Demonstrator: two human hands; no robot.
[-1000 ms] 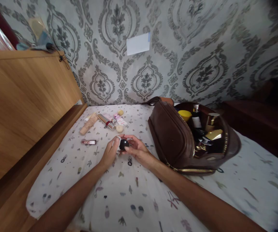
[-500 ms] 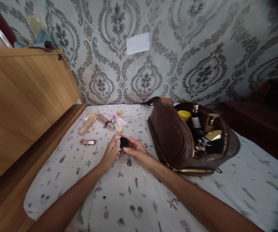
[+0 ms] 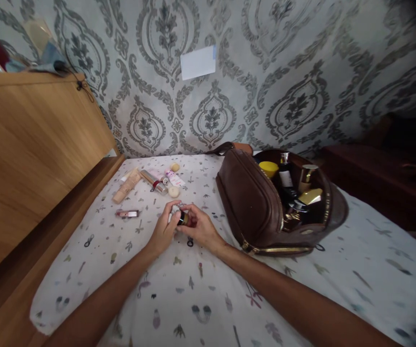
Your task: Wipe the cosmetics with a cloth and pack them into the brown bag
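small black container [image 3: 183, 218] is held between my left hand [image 3: 163, 230] and right hand [image 3: 202, 229], an open brown bag [image 3: 251, 197] right of my grip.

A printed white cloth [image 3: 179, 289] carries an open brown bag [image 3: 246, 202]. To its left lie a beige tube [image 3: 126, 186], a silver tube [image 3: 160, 187], a pink-and-white tube [image 3: 175, 179], a pinkish vial [image 3: 127, 213] and 2 pale discs [image 3: 173, 192]; the silver tube may be 2.

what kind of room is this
Probably a bedroom: damask-patterned wallpaper, a wooden panel at the left, and a printed cloth, perhaps a bedsheet, under the brown toiletry bag.
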